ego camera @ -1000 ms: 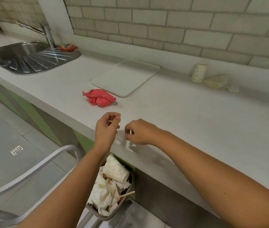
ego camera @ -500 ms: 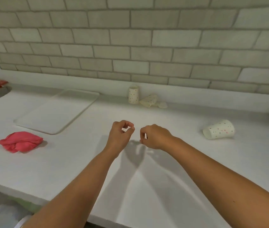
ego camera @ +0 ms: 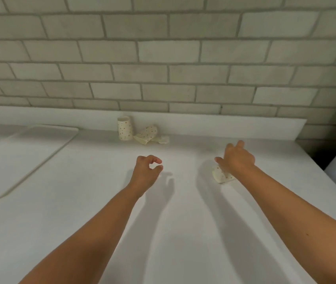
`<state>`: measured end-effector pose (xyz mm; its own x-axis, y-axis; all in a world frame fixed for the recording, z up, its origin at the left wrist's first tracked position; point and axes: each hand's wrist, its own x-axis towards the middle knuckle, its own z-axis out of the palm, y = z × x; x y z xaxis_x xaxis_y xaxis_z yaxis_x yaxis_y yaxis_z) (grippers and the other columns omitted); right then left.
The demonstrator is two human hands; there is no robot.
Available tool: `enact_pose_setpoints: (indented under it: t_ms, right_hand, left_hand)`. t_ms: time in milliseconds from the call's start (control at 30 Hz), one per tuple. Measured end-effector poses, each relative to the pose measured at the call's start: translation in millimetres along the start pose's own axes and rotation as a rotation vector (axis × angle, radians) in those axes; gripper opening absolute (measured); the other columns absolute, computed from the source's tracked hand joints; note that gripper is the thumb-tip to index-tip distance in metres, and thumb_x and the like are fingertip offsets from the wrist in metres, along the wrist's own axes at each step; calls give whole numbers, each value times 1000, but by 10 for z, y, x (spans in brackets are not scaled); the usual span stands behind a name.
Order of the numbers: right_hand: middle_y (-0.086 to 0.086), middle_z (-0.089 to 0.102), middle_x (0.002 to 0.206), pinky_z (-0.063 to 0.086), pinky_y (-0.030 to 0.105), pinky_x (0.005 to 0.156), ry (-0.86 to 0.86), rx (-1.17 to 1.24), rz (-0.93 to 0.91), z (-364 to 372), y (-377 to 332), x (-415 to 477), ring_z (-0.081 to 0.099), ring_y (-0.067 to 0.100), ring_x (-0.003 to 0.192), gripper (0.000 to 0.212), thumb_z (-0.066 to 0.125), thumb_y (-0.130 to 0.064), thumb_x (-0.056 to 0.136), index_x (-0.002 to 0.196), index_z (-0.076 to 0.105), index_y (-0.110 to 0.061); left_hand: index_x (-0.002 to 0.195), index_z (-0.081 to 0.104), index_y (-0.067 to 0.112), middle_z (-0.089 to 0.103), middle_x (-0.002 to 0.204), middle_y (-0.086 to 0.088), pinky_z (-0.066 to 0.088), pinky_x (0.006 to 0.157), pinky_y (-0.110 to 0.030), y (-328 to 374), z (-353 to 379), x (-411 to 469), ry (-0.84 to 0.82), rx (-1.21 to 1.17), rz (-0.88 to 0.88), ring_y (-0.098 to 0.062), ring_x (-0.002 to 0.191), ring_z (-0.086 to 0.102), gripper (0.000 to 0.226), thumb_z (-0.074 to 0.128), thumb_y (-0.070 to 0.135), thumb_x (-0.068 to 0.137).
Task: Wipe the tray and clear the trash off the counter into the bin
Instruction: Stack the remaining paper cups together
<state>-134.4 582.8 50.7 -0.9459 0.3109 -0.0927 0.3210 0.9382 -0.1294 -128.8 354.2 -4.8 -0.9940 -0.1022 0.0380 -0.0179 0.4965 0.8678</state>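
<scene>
1. A brick wall point(ego camera: 163, 48) runs behind the tabletop point(ego camera: 183, 222), with a low white upstand point(ego camera: 224, 128) along the tabletop's back edge.
2. The white tray point(ego camera: 19, 156) lies flat at the left side of the tabletop. It reaches from near the back edge toward the left edge and is partly cut off by the frame.
3. Both bare forearms extend from the front edge toward the middle of the tabletop. The hands are well apart.
4. The right hand point(ego camera: 238, 158) is spread, fingers extended, directly over a dotted paper cup point(ego camera: 222, 177) lying on its side toward the right edge. The hand covers part of the cup; contact cannot be confirmed.
5. The left hand point(ego camera: 145, 171) hovers near the centre. Its fingers are curled, with the index and thumb tips close together but not meeting. Nothing is visible in it.
6. An upright dotted cup point(ego camera: 124, 129) stands against the upstand at the back edge.
7. A tipped dotted cup point(ego camera: 146, 134) lies just beside it, on its right.
8. A small white scrap point(ego camera: 164, 139) lies just right of the tipped cup. Its type cannot be determined.
</scene>
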Motion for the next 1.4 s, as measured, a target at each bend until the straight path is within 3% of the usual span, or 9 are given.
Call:
enact_pose_setpoints:
  t_ms: [167, 233, 333, 467, 533, 600, 833, 1100, 1400]
  right_hand:
    - [9, 50, 124, 44, 31, 81, -123, -58, 67, 37, 191, 244, 52, 25, 117, 63, 45, -54, 92, 131, 43, -5]
    - [4, 59, 93, 43, 26, 67, -178, -16, 54, 89, 199, 353, 61, 24, 97, 49, 45, -55, 91, 103, 57, -9]
    - [-1, 50, 67, 33, 22, 49, -173, 77, 28, 84, 146, 433, 57, 22, 75, 42, 52, -49, 90, 71, 47, -12]
    - [7, 59, 99, 41, 28, 64, -87, 235, -90, 45, -9, 528, 56, 26, 89, 27, 54, -32, 91, 107, 53, -9]
    - [10, 62, 111, 42, 29, 69, -39, 314, -181, 32, -132, 575, 60, 29, 97, 14, 53, -24, 92, 100, 57, -13]
    - [10, 63, 110, 43, 29, 72, 2, 371, -281, 17, -278, 609, 60, 30, 100, 10, 52, -21, 92, 92, 60, -15]
    - [7, 51, 100, 39, 26, 77, 61, 449, -572, 96, -666, 657, 56, 28, 100, 23, 54, -18, 93, 109, 67, -8]
    - [7, 50, 109, 48, 37, 86, 37, 481, -661, 305, -819, 643, 57, 25, 99, 23, 53, -22, 94, 108, 66, -10]
    - [2, 48, 109, 49, 35, 84, 37, 457, -678, 389, -830, 591, 55, 21, 100, 23, 51, -27, 95, 111, 64, -14]
  left_hand:
    - [102, 60, 12, 37, 114, -3, 47, 86, -33, -32, 12, 335, 56, 44, -41, -27, 106, 54, 13, 58, 15, 90]
    - [105, 60, 10, 39, 120, -7, 46, 89, -33, -22, 11, 476, 77, 64, -47, -24, 106, 52, 16, 58, 14, 90]
    - [109, 60, 5, 40, 128, -11, 38, 89, -24, -16, -34, 688, 99, 127, -24, -22, 110, 48, 21, 59, 10, 89]
    - [113, 59, 2, 38, 133, -16, 41, 90, -28, -29, -215, 1042, 141, 215, -32, -31, 118, 46, 25, 58, 7, 88]
    - [114, 59, 2, 36, 134, -18, 44, 98, -35, -66, -328, 1259, 176, 269, -28, -35, 118, 47, 28, 57, 6, 87]
    - [113, 60, 5, 36, 131, -18, 45, 99, -39, -88, -427, 1496, 219, 343, -48, -37, 113, 50, 26, 56, 9, 87]
    - [125, 50, 9, 34, 136, -14, 37, 98, -41, -110, -629, 2094, 355, 557, -38, -36, 122, 36, 40, 53, 10, 85]
    - [142, 30, 18, 28, 147, -8, 30, 104, -49, -300, -625, 2480, 232, 626, -137, -37, 131, 29, 65, 60, 32, 86]
    - [125, 42, 13, 42, 121, -16, 41, 93, -45, -435, -661, 2521, 154, 542, -58, -42, 114, 46, 57, 71, 18, 76]
